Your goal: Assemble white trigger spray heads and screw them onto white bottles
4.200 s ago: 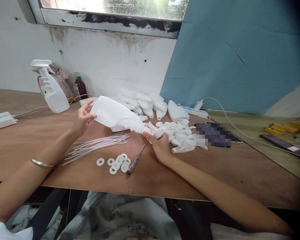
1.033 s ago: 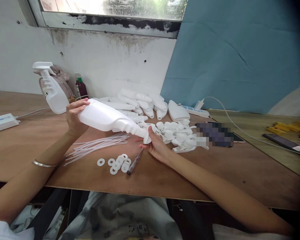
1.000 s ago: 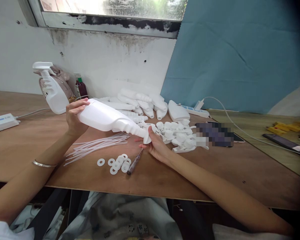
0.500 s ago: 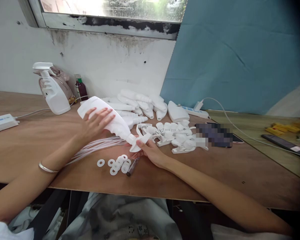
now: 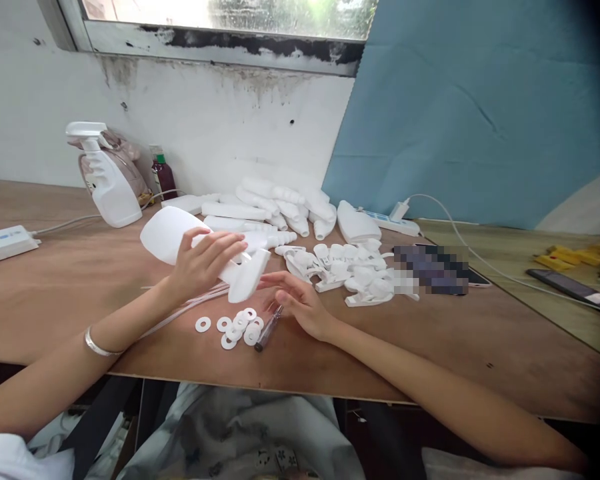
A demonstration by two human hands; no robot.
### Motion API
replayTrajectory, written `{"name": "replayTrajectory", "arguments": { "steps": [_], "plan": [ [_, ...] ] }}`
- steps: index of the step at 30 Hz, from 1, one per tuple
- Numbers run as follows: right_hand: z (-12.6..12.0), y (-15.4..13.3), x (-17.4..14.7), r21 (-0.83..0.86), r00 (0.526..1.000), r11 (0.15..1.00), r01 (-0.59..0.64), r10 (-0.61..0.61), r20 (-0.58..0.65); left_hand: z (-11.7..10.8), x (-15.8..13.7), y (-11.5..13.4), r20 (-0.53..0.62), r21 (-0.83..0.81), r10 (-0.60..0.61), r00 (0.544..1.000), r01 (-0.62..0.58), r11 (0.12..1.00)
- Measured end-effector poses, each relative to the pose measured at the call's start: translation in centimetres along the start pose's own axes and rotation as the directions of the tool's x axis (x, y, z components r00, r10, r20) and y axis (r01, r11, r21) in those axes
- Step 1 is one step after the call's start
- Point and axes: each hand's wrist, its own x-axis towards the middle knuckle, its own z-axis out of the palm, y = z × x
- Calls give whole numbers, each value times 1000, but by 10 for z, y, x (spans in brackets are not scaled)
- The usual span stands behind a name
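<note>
A white spray bottle [image 5: 167, 235] lies tilted in my left hand [image 5: 205, 263], whose fingers wrap over its neck. Its white trigger sprayer head [image 5: 247, 275] points down to the right, on the bottle's mouth. Beside that head is my right hand [image 5: 303, 303], fingers loosely spread and holding nothing; whether a fingertip brushes the head I cannot tell. Under the right hand lies a small screwdriver-like tool [image 5: 267, 332] with a clear handle. White ring washers [image 5: 237, 327] are heaped to its left. Thin white tubes [image 5: 190, 308] run beneath the bottle.
Several white bottles [image 5: 240, 211] are piled by the wall. Loose sprayer heads [image 5: 350, 267] lie right of centre, near phones [image 5: 433, 267]. An upright spray bottle [image 5: 113, 190] and a dark red bottle [image 5: 164, 179] stand back left. Power strips [image 5: 7, 245] lie at both sides.
The bottle has swung left and turned, its sprayer head now left of my right hand. My left hand has slid toward the neck; my right hand has let go of the head.
</note>
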Motion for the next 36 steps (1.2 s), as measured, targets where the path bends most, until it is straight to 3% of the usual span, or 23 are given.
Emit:
{"name": "replayTrajectory", "arguments": {
  "steps": [2, 5, 8, 13, 18, 26, 33, 36],
  "plan": [
    [-2, -1, 0, -55, 999, 998, 24, -27, -43, 0, -1, -7, -99, 26, -86, 991, 89, 996],
    [-3, 0, -1, -95, 998, 995, 17, -22, -60, -3, 2, -15, -303, 61, -181, 936, 209, 976],
    [-3, 1, -2, -123, 999, 992, 6, -12, -44, -6, 6, -19, -395, 38, -223, 891, 259, 965],
    [-2, -1, -4, -191, 999, 981, 21, -29, -39, -2, 2, -29, -341, 61, -299, 891, 338, 939],
    [-2, 0, -3, -213, 1000, 977, -15, 15, 0, 5, -8, -39, -256, 67, -300, 919, 326, 943],
    [-1, 0, -4, -206, 999, 978, -38, 39, 3, 5, -17, -50, -171, 125, -343, 923, 366, 922],
    [-1, 2, -3, -190, 997, 979, -71, 73, 5, 9, -24, -55, -138, 44, -336, 932, 344, 938],
    [-1, 1, -3, -213, 998, 975, -63, 67, 10, 11, -28, -60, -55, -61, -434, 899, 431, 900]
  ]
}}
